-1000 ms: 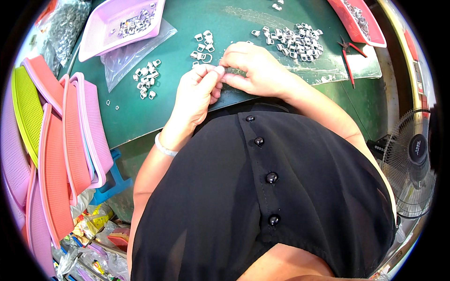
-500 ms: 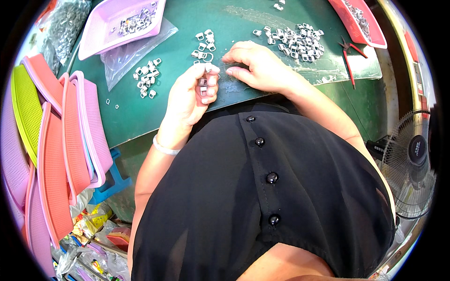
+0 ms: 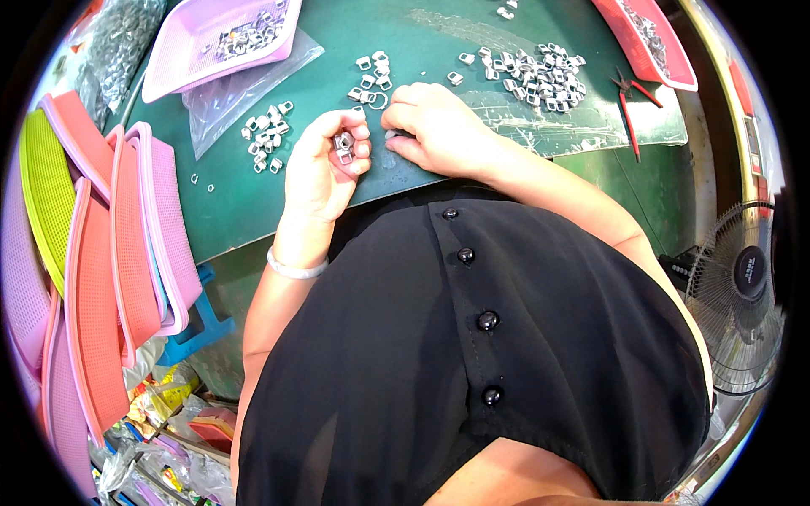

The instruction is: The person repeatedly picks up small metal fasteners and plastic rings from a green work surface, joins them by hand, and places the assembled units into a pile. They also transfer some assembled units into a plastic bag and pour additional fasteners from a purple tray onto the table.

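My left hand point(image 3: 319, 169) is curled around several small silver metal loop pieces point(image 3: 344, 148), which show between its thumb and fingers. Close by on the right, my right hand point(image 3: 443, 128) rests low over the green table with thumb and forefinger pinched together. A small grey bit point(image 3: 391, 134) shows at those fingertips, mostly hidden, so its kind is unclear. Just beyond both hands lies a small cluster of the same loop pieces point(image 3: 368, 81), with a thin metal ring point(image 3: 379, 101) at its near end. One single loop piece point(image 3: 456, 78) lies beyond my right hand.
A larger pile of loop pieces point(image 3: 544, 80) lies at right, a smaller group point(image 3: 267, 139) at left. Red-handled pliers point(image 3: 629, 114) sit near a pink basket point(image 3: 680, 74). A lilac basket point(image 3: 169, 72) stands on a plastic bag point(image 3: 207, 122). Stacked baskets point(image 3: 97, 312) fill the left; a fan point(image 3: 742, 287) stands right.
My left hand has moved left and down, away from the right. My right hand has shifted slightly left and down, its fingers closing. A single loop piece now shows where its fingers were.
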`<action>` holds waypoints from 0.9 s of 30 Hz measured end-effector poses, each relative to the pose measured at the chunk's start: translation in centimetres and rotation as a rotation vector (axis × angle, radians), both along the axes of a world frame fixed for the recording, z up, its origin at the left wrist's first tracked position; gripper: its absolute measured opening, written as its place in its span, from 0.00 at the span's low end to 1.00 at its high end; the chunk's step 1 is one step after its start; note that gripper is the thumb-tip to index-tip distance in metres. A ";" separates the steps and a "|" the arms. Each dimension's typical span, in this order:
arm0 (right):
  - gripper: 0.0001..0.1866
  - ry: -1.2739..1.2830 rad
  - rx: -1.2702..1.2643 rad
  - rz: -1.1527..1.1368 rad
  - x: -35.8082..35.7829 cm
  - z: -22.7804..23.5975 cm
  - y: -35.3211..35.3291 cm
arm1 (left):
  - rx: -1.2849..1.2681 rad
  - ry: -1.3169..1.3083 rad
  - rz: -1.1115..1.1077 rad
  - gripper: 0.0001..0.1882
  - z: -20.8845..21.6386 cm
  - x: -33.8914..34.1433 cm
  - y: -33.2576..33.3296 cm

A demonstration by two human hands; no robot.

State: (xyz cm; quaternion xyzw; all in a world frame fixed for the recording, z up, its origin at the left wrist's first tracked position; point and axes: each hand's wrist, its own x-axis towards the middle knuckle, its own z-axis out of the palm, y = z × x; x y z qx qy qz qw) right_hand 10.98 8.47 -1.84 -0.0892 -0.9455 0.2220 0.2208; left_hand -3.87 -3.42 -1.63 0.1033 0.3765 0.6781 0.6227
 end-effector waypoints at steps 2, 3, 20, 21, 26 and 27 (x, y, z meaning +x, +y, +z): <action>0.08 0.020 -0.105 0.006 0.0 0.0 0.1 | -0.062 0.085 0.016 0.09 0.3 0.4 0.1; 0.08 0.041 -0.171 -0.002 0.2 0.1 0.1 | -0.093 0.127 0.024 0.08 0.5 0.6 0.1; 0.07 0.171 -0.599 0.005 1.5 1.5 0.2 | -0.104 0.252 -0.108 0.04 1.1 2.6 0.4; 0.08 0.186 -0.586 0.011 1.5 1.4 0.2 | -0.106 0.253 -0.108 0.04 1.2 2.6 0.4; 0.13 0.207 -0.527 -0.010 1.6 1.6 0.0 | -0.109 0.251 -0.105 0.04 1.2 2.7 0.4; 0.14 0.204 -0.493 -0.007 1.7 1.6 0.1 | -0.108 0.251 -0.103 0.04 1.2 2.8 0.4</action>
